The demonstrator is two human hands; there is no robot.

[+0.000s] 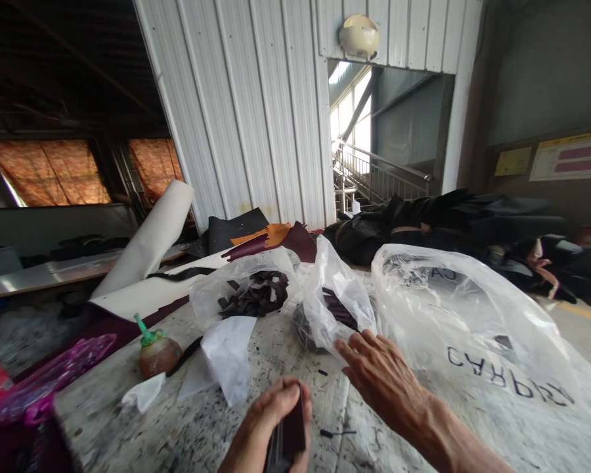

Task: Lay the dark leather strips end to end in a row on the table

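My left hand (270, 420) is wrapped round a stack of dark strips (289, 427), low in the middle of the view. The thumb presses on the top of the stack. My right hand (374, 361) reaches forward, back up and fingers stretched, to the front rim of a clear plastic bag (322, 276). Its fingertips lie against the bag's edge and are partly hidden. More dark strips (339, 309) show inside that bag's mouth. Left of it, another open plastic bag (204, 295) holds loose short dark pieces (256, 293).
A large clear bag with printed letters (492, 315) stands on the right of the stained worktable (325, 401). At left are a bottle with a green nozzle (158, 355), white paper (226, 355) and a white roll (150, 240). Black rolled material (438, 223) lies behind.
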